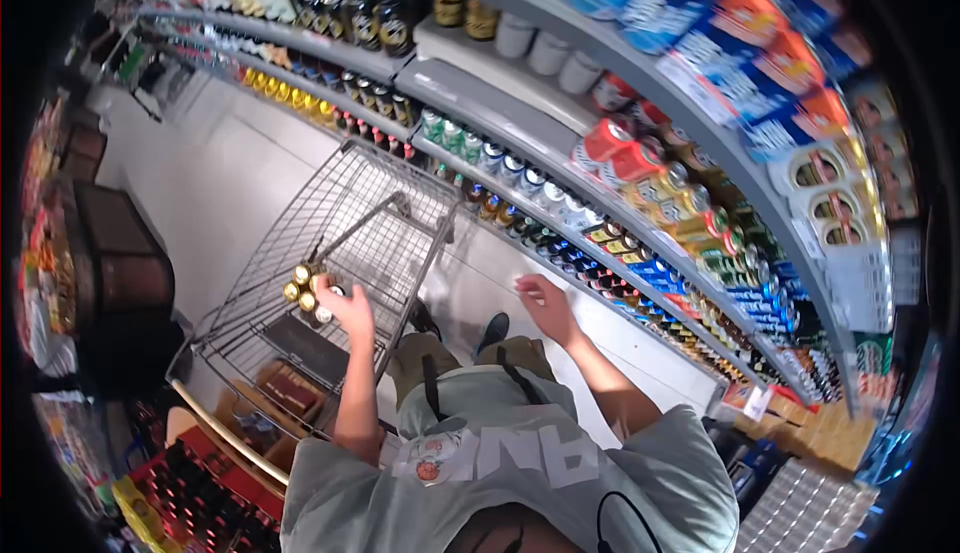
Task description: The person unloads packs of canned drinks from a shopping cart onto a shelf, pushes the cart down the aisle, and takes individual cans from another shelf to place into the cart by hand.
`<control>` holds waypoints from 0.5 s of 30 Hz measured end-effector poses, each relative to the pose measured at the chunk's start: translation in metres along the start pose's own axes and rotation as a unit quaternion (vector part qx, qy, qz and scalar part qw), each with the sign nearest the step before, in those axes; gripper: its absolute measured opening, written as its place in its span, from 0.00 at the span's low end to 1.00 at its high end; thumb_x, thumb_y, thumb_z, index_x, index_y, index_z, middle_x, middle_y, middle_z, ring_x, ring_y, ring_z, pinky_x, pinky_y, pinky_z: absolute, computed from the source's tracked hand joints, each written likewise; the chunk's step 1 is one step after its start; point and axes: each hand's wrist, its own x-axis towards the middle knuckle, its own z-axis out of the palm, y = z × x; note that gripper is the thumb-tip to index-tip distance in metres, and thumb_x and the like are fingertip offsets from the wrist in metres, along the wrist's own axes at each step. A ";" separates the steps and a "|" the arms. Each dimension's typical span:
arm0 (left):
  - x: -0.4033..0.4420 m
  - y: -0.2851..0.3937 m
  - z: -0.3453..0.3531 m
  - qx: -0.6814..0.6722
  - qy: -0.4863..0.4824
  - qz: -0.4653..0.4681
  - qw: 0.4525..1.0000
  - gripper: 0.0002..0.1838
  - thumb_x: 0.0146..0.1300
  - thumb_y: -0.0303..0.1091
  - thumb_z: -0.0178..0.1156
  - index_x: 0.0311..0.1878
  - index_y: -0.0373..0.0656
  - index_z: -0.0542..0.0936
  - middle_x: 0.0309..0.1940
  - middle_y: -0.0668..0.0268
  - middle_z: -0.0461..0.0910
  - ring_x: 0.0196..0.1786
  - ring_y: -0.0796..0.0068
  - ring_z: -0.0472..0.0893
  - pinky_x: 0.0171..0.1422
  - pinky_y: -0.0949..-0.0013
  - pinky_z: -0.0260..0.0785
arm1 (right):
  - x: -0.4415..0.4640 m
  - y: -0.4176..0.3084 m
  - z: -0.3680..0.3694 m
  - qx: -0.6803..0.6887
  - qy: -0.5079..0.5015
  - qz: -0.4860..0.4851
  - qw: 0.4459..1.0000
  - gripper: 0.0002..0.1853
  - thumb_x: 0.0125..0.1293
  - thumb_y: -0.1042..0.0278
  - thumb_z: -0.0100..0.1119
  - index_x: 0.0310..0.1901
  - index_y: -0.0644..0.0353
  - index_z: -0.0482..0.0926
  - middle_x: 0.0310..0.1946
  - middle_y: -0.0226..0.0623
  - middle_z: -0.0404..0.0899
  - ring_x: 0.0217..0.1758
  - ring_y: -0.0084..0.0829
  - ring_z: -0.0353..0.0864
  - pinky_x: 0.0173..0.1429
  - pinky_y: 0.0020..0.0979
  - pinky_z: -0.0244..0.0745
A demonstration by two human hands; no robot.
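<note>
A wire shopping cart (300, 215) stands in front of me, to the left. Several gold-topped cans (304, 274) are grouped inside it. My left hand (346, 311) reaches over the cart beside these cans, thumb and fingers apart; whether the fingertips touch a can is hard to make out. My right hand (546, 305) hangs in the air between my body and the drink shelf (480, 103), its fingers loosely bent and nothing visible in them.
Rows of green-and-silver cans (470, 145), red cans (620, 148) and blue multipacks (735, 68) fill the shelves ahead and right. Cardboard cartons (790, 428) are stacked at right. Red crates of bottles (215, 483) stand behind the cart's handle (235, 435). Dark bins (115, 253) line the left.
</note>
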 end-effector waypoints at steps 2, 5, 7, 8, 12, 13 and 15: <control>-0.014 0.068 0.024 -0.007 -0.099 0.044 0.994 0.32 0.58 0.25 0.62 0.67 0.31 0.67 0.64 0.48 0.69 0.68 0.53 0.66 0.75 0.56 0.54 | -0.037 0.018 -0.039 0.049 0.055 0.009 0.997 0.11 0.74 0.70 0.57 0.54 0.61 0.79 0.44 0.36 0.84 0.49 0.25 0.84 0.55 0.29 0.78; -0.043 0.135 0.081 -0.169 -0.298 0.062 0.937 0.16 0.81 0.40 0.48 0.50 0.35 0.77 0.33 0.60 0.81 0.40 0.71 0.80 0.49 0.66 0.72 | -0.088 0.054 -0.075 0.100 0.115 0.018 0.988 0.09 0.79 0.69 0.50 0.49 0.63 0.78 0.31 0.31 0.79 0.38 0.22 0.81 0.49 0.27 0.77; -0.074 0.187 0.103 -0.187 -0.386 0.042 0.902 0.20 0.82 0.42 0.44 0.39 0.37 0.77 0.25 0.65 0.77 0.33 0.76 0.79 0.43 0.68 0.71 | -0.118 0.070 -0.088 0.222 0.171 0.078 0.957 0.12 0.80 0.66 0.45 0.41 0.62 0.76 0.23 0.27 0.70 0.29 0.21 0.74 0.43 0.27 0.75; -0.088 0.210 0.112 -0.161 -0.403 0.047 0.900 0.21 0.82 0.42 0.43 0.37 0.38 0.76 0.23 0.65 0.76 0.31 0.76 0.78 0.41 0.68 0.71 | -0.131 0.070 -0.089 0.224 0.205 0.072 0.950 0.13 0.79 0.67 0.40 0.36 0.60 0.72 0.18 0.25 0.61 0.25 0.21 0.69 0.39 0.28 0.72; -0.138 0.261 0.144 -0.203 -0.436 0.051 0.875 0.21 0.82 0.40 0.41 0.34 0.38 0.74 0.19 0.66 0.72 0.26 0.74 0.76 0.37 0.65 0.71 | -0.158 0.093 -0.090 0.291 0.241 0.048 0.924 0.12 0.76 0.72 0.37 0.37 0.61 0.72 0.22 0.30 0.67 0.26 0.20 0.68 0.34 0.25 0.66; -0.143 0.267 0.147 -0.205 -0.436 0.051 0.875 0.21 0.82 0.40 0.41 0.34 0.38 0.74 0.19 0.66 0.72 0.26 0.74 0.76 0.37 0.65 0.71 | -0.156 0.084 -0.093 0.289 0.243 0.047 0.925 0.12 0.76 0.72 0.37 0.37 0.61 0.72 0.22 0.30 0.67 0.26 0.20 0.68 0.34 0.25 0.66; -0.149 0.277 0.152 -0.216 -0.455 0.044 0.863 0.20 0.81 0.38 0.40 0.33 0.39 0.73 0.20 0.66 0.72 0.26 0.74 0.76 0.37 0.66 0.72 | -0.149 0.066 -0.099 0.295 0.230 0.050 0.926 0.10 0.73 0.71 0.39 0.36 0.60 0.71 0.17 0.26 0.59 0.25 0.24 0.69 0.38 0.28 0.70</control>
